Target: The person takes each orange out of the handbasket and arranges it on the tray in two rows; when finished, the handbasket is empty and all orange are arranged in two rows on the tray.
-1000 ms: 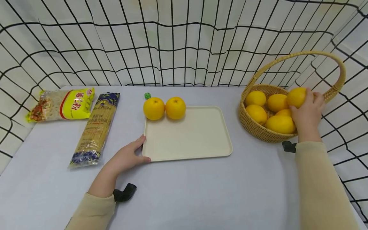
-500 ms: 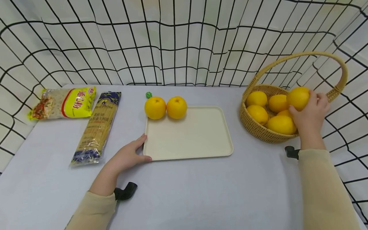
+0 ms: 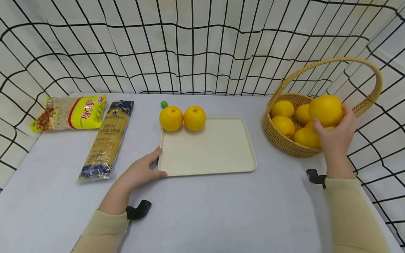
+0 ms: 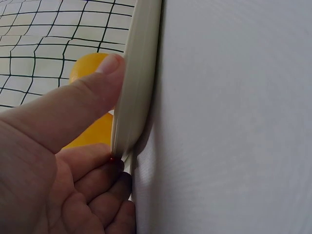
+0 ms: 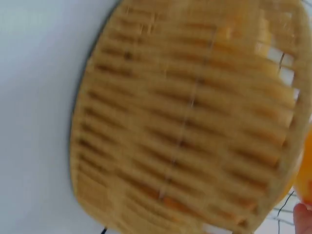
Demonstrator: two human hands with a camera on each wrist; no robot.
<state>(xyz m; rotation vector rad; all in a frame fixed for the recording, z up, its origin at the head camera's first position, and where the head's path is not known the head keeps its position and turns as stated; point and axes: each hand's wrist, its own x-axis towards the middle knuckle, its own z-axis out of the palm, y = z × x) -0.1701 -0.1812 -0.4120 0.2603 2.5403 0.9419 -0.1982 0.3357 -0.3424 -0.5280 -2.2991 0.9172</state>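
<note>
My left hand holds the near left corner of a cream rectangular tray; in the left wrist view the thumb lies along its rim and the other fingers are curled beside it. Two round oranges sit side by side at the tray's far left corner. On the right, my right hand grips a yellow, slightly oval lemon above a wicker basket. More lemons lie inside the basket. The right wrist view mostly shows the basket's woven side, blurred.
A clear pack of spaghetti and a yellow-labelled noodle bag lie at the left. A small green object sits behind the oranges. The basket's tall handle arches over it. Black wire grid encloses the back and sides.
The right hand has lifted the lemon a little from the pile and brought it slightly left and nearer, turning as it moves. The left hand stays at the tray.
</note>
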